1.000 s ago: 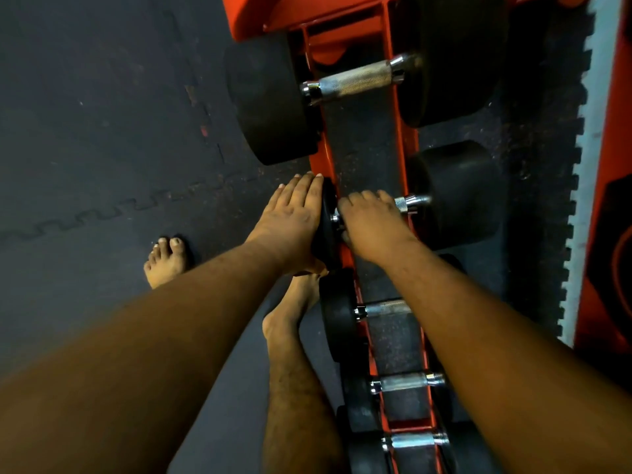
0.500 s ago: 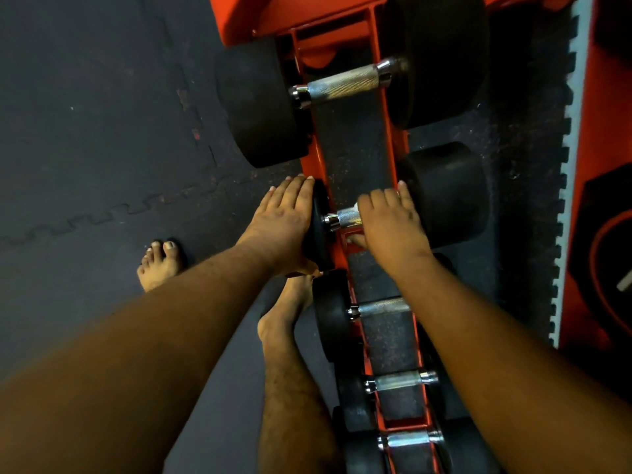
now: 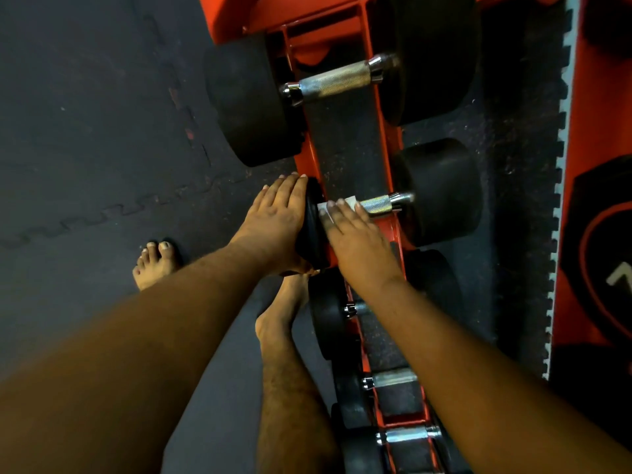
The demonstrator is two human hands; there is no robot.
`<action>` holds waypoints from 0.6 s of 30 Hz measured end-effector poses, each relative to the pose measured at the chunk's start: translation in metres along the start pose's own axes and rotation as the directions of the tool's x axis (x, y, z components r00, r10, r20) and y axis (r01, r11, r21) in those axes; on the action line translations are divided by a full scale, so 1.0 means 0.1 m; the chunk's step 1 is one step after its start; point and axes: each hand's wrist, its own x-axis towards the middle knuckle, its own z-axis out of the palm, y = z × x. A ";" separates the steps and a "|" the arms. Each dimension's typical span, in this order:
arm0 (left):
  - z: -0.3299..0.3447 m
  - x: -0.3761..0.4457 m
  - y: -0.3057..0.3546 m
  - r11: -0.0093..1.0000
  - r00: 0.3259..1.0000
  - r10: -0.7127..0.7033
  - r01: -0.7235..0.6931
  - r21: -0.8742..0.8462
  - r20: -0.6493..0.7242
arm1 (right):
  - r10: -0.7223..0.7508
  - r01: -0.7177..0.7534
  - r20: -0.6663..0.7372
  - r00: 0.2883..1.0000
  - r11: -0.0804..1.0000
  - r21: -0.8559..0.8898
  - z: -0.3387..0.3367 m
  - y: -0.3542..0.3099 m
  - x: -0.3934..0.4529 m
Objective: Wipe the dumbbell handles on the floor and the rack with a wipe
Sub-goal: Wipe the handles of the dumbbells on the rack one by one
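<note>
A black dumbbell lies across the orange rack (image 3: 393, 230), and its knurled steel handle (image 3: 374, 204) shows bare toward the right weight. My right hand (image 3: 355, 234) holds a white wipe (image 3: 349, 202) on the left end of that handle. The fingers lie over the wipe and the thumb is hidden. My left hand (image 3: 273, 217) rests flat, fingers straight, against the outer face of the dumbbell's left weight (image 3: 312, 230). A larger dumbbell with a bare handle (image 3: 337, 79) sits on the rack farther away. Smaller dumbbells with steel handles (image 3: 393, 378) sit nearer to me.
My bare feet (image 3: 155, 265) stand on dark rubber floor tiles (image 3: 85, 148) left of the rack. A second orange frame (image 3: 602, 131) with a black weight plate (image 3: 602, 241) runs along the right edge. Between the two frames lies a dark speckled floor strip (image 3: 513, 165).
My right hand has slid left along the handle, from its right part to its left end, and the white wipe now shows under the fingertips. My left hand has stayed on the weight.
</note>
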 end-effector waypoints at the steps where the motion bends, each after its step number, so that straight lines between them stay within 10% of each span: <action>1: 0.01 0.00 0.00 1.000 1.000 -0.002 0.002 0.001 -0.005 | -0.010 0.011 -0.037 0.999 0.999 0.040 0.05 -0.04 -0.10; 4: 0.02 0.01 -0.02 1.000 1.000 -0.001 0.001 0.013 -0.026 | 0.313 -0.181 -0.222 0.924 0.865 0.467 0.36 -0.24 -0.38; 7: 0.04 0.02 -0.03 1.000 1.000 0.000 0.000 0.013 -0.017 | 0.822 -0.355 0.239 0.516 -0.048 0.933 0.43 -0.34 -0.37; 9: 0.04 0.02 -0.03 1.000 1.000 0.005 -0.005 0.024 -0.022 | 0.694 -0.048 0.627 0.354 -0.656 0.753 0.32 -0.31 -0.12; 10: 0.05 0.03 -0.02 0.999 1.000 0.009 -0.009 0.031 -0.027 | 0.622 0.092 0.692 0.366 -0.765 0.638 0.27 -0.29 0.03; 18: 0.04 0.02 -0.04 0.999 1.000 -0.010 0.011 0.033 -0.019 | 0.564 0.394 0.746 0.354 -0.813 0.428 -0.08 -0.06 0.27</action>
